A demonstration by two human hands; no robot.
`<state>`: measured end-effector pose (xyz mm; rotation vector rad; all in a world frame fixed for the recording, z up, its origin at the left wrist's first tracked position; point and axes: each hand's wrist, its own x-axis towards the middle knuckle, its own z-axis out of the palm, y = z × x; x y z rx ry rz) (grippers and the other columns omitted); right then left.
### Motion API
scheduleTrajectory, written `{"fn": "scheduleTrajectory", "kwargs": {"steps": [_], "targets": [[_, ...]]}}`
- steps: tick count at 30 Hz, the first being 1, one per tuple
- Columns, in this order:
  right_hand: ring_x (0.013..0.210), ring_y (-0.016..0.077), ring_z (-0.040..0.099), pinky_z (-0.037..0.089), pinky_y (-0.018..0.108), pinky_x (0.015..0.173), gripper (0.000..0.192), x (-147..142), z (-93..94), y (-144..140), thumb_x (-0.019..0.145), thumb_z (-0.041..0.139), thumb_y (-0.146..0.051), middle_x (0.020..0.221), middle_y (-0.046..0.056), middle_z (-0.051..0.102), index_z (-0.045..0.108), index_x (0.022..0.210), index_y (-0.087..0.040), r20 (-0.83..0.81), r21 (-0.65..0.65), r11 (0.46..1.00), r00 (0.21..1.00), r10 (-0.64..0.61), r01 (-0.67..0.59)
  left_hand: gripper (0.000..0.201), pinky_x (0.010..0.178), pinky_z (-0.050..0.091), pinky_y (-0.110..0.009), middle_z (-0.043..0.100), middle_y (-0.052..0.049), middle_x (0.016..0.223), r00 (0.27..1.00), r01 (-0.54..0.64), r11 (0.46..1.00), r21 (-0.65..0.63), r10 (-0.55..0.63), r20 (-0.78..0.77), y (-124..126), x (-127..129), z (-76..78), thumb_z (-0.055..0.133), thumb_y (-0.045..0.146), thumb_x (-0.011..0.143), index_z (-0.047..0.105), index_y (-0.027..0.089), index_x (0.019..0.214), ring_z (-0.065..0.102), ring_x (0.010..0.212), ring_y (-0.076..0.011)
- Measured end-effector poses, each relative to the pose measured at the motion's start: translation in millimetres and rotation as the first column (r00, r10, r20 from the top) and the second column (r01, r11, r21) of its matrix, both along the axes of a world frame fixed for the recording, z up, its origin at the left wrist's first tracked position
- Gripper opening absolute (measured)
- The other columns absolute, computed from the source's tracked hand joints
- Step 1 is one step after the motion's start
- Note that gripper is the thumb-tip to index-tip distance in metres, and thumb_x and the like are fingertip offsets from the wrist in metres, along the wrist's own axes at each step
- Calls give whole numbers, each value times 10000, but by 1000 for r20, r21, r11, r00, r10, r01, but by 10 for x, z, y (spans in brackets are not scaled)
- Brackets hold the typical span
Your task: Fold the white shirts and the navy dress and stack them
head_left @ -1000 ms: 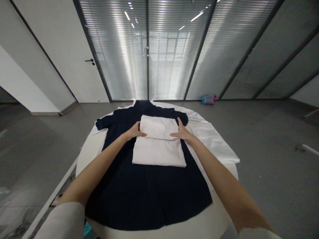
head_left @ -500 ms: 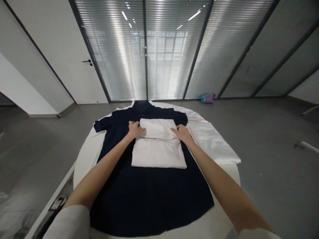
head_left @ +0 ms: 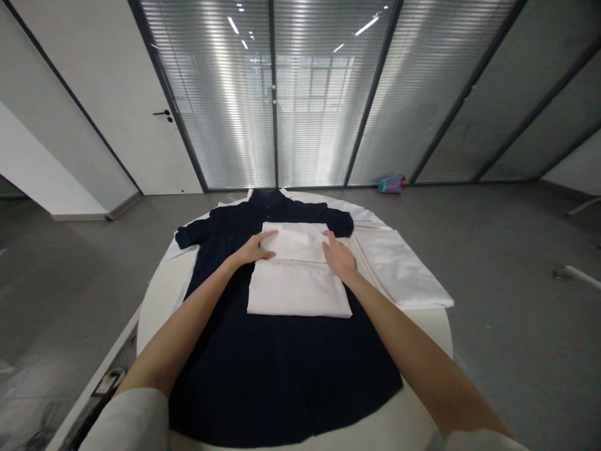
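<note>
A folded white garment (head_left: pixel 298 282) lies on a dark navy short-sleeved shirt (head_left: pixel 277 357) that is spread flat over a round white table (head_left: pixel 408 413). The far part of the white garment is folded over toward me. My left hand (head_left: pixel 256 248) rests flat on the left end of that folded part. On its right end my right hand (head_left: pixel 337 255) lies palm down. Neither hand grips the cloth; the fingers lie spread on it.
A second folded white cloth (head_left: pixel 401 268) lies on the table's right side. White cloth edges stick out under the navy shirt at the far rim. A blue and pink object (head_left: pixel 392 183) lies on the grey floor by the glass wall. A door (head_left: pixel 141 113) stands at left.
Both hands have slid a little inward and flattened onto the folded far part of the white garment. The fold has settled lower.
</note>
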<state>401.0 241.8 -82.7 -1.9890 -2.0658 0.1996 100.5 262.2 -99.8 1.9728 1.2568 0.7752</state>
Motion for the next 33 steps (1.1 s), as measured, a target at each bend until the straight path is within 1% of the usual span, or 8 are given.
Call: {"fn": "scheduleTrajectory", "kwargs": {"steps": [3, 6, 10, 13, 18, 23, 27, 33], "targets": [[1033, 312, 639, 469, 408, 864, 377, 19, 66, -24, 966, 495, -262, 1189, 156, 645, 551, 1337, -220, 92, 137, 990, 996, -1, -12, 695, 923, 537, -431, 529, -134, 1281, 972, -148, 984, 104, 164, -170, 0, 30, 61, 850, 362, 672, 652, 209, 1320, 579, 1111, -292], [1226, 339, 526, 419, 451, 987, 408, -22, 147, 39, 939, 527, -275, 1396, 163, 527, 593, 1336, -212, 114, 319, 944, 992, 47, -81, 456, 1023, 465, -471, 473, -143, 1371, 890, -269, 877, 399, 384, -245, 27, 163, 196, 787, 401, 770, 725, 207, 1178, 499, 1251, -320], [1456, 338, 292, 284, 497, 1138, 509, -232, 124, 205, 1022, 403, -393, 1586, 141, 357, 473, 1495, -217, 176, 306, 900, 947, 268, -312, 411, 1138, 339, -491, 508, -131, 1463, 850, -41, 840, 541, 314, -423, 141, 416, 238, 500, 352, 988, 602, 212, 1361, 377, 1425, -300], [1508, 338, 194, 161, 539, 1193, 612, -388, -40, 299, 1035, 310, -538, 1644, 120, 256, 367, 1562, -232, 206, 181, 906, 915, 346, -384, 531, 1209, 204, -521, 388, -138, 1582, 789, 96, 896, 433, 197, -583, 216, 519, 84, 412, 402, 1019, 446, 180, 1501, 234, 1513, -306], [1526, 298, 158, 89, 505, 1224, 697, -433, -256, 354, 1021, 260, -615, 1656, 103, 220, 326, 1578, -200, 160, 73, 933, 928, 337, -351, 638, 1232, 110, -535, 178, -142, 1659, 785, 54, 964, 261, 120, -608, 257, 501, -154, 358, 454, 1024, 287, 142, 1576, 105, 1540, -312], [1396, 277, 403, 286, 409, 1156, 561, -298, -108, 355, 1041, 342, -454, 1529, 161, 440, 450, 1490, -135, 21, 202, 951, 972, 235, -234, 607, 1216, 210, -502, 328, -162, 1605, 904, -190, 925, 329, 296, -309, 259, 418, -208, 533, 423, 950, 445, 160, 1490, 263, 1501, -312], [1218, 335, 528, 408, 445, 1018, 500, -148, 41, 374, 998, 452, -417, 1333, 200, 553, 528, 1396, -124, -88, 184, 981, 995, -54, 70, 642, 1149, 315, -518, 551, -221, 1385, 801, -594, 800, 89, 598, -34, 353, 260, -180, 672, 348, 847, 523, 104, 1421, 453, 1358, -372], [1245, 394, 492, 380, 530, 1035, 483, -69, -16, 459, 955, 507, -506, 1286, 239, 551, 640, 1182, -101, -130, -47, 990, 982, -136, 131, 632, 921, 512, -399, 701, -172, 1085, 824, -545, 826, -141, 559, 90, 649, 112, -18, 781, 300, 741, 611, 54, 1297, 676, 1017, -309]]}}
